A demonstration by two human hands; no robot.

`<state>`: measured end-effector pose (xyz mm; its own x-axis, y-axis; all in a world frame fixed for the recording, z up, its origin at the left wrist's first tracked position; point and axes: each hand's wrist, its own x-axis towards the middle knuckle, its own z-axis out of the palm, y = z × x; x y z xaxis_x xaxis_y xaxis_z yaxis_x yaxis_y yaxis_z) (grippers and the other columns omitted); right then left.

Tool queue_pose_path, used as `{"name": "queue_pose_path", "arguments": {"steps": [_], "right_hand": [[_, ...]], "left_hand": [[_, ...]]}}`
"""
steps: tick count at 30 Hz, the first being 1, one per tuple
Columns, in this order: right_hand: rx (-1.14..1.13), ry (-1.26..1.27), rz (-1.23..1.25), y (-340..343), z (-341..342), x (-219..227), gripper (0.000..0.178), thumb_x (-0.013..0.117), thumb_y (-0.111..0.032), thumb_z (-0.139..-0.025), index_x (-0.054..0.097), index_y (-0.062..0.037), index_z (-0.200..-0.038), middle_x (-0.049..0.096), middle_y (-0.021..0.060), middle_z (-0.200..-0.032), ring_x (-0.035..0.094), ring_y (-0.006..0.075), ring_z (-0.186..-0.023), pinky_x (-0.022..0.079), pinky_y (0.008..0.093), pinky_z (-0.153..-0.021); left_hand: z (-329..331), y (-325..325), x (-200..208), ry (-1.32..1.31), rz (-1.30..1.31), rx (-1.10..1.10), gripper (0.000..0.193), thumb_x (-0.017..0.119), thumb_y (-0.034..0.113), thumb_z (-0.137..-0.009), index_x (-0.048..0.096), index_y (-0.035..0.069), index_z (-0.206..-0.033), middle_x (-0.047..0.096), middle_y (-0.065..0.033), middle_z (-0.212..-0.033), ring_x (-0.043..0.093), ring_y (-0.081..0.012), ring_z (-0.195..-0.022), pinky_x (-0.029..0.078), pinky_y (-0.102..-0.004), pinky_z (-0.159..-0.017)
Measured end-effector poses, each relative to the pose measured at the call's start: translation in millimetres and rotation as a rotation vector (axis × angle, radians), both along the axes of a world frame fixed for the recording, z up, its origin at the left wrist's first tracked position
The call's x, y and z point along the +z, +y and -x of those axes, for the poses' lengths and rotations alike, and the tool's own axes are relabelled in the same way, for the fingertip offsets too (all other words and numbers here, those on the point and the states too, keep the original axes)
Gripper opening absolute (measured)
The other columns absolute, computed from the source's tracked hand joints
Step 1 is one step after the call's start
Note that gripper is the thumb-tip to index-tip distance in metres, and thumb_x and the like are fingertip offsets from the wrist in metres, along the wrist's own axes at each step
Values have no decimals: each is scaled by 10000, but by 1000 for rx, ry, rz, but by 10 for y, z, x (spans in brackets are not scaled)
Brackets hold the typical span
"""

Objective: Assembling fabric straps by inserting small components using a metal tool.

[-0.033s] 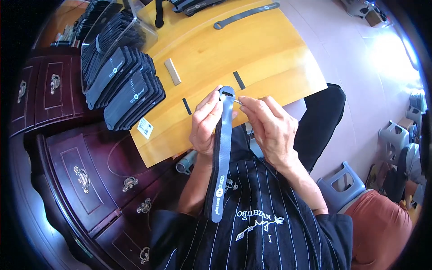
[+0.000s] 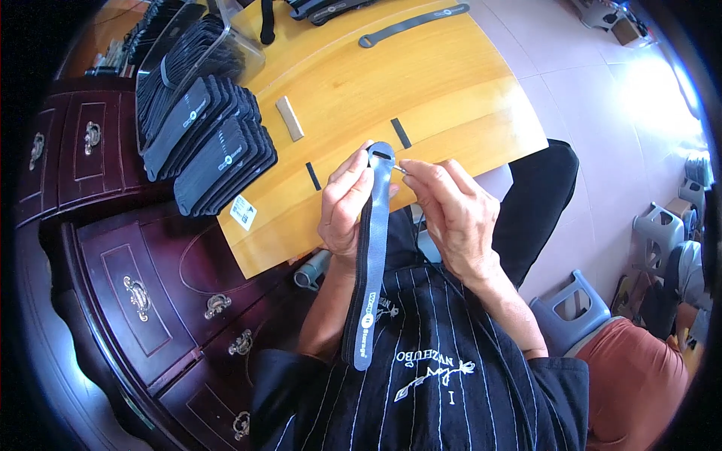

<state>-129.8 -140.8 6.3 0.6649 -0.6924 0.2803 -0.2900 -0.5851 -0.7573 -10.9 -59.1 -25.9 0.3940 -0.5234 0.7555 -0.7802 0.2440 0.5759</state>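
My left hand (image 2: 344, 203) grips the upper part of a long grey strap (image 2: 370, 263), which hangs down over my striped apron to my lap. The strap's rounded top end, with a dark slot, lies over the near edge of the yellow wooden tabletop (image 2: 451, 83). My right hand (image 2: 451, 214) is just right of that end. Its fingertips pinch a small thin pale piece (image 2: 401, 169) close to the slot; what the piece is I cannot tell.
Stacks of dark folded straps (image 2: 214, 150) fill the table's left side. A small metal bar (image 2: 289, 118), two short black strips (image 2: 401, 133) and a white label (image 2: 242, 212) lie nearby, and one long strap (image 2: 410, 24) lies at the far edge. A dark wooden drawer cabinet (image 2: 135, 286) stands left, blue stools (image 2: 571, 316) right.
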Motion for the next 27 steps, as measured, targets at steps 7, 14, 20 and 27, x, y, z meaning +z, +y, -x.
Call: {"name": "queue_pose_path", "arguments": {"steps": [7, 14, 20, 27], "right_hand": [[65, -161, -650, 6, 36, -68, 169, 623, -134, -879, 646, -77, -1036, 630, 50, -779, 581, 100, -681, 462, 214, -627], [89, -172, -290, -109, 66, 31, 137, 653, -141, -849, 639, -61, -959, 635, 69, -773, 631, 189, -670, 483, 261, -589], [69, -155, -613, -138, 117, 146, 142, 653, -135, -860, 626, -33, -955, 604, 67, -651, 591, 142, -582, 456, 251, -542], [-33, -191, -624, -308, 257, 149, 152, 627, -107, -893, 596, -6, -1003, 580, 5, -685, 530, 43, -617, 415, 187, -551]], "left_hand": [[29, 55, 31, -20, -128, 48, 427, 712, -121, -698, 529, -34, -1074, 569, -210, -1104, 607, -401, -1018, 564, -403, -832], [116, 120, 52, 426, -113, -14, 316, 672, 27, -822, 504, -16, -1087, 566, -188, -1125, 552, -258, -1057, 449, -375, -940], [163, 134, 143, 944, -36, -168, 206, 622, 28, -867, 510, -30, -1030, 574, -140, -1048, 561, -179, -929, 458, -301, -861], [343, 138, 334, 980, -59, -396, 236, 601, 103, -891, 489, -28, -1052, 583, -163, -988, 598, -235, -923, 495, -373, -843]]}}
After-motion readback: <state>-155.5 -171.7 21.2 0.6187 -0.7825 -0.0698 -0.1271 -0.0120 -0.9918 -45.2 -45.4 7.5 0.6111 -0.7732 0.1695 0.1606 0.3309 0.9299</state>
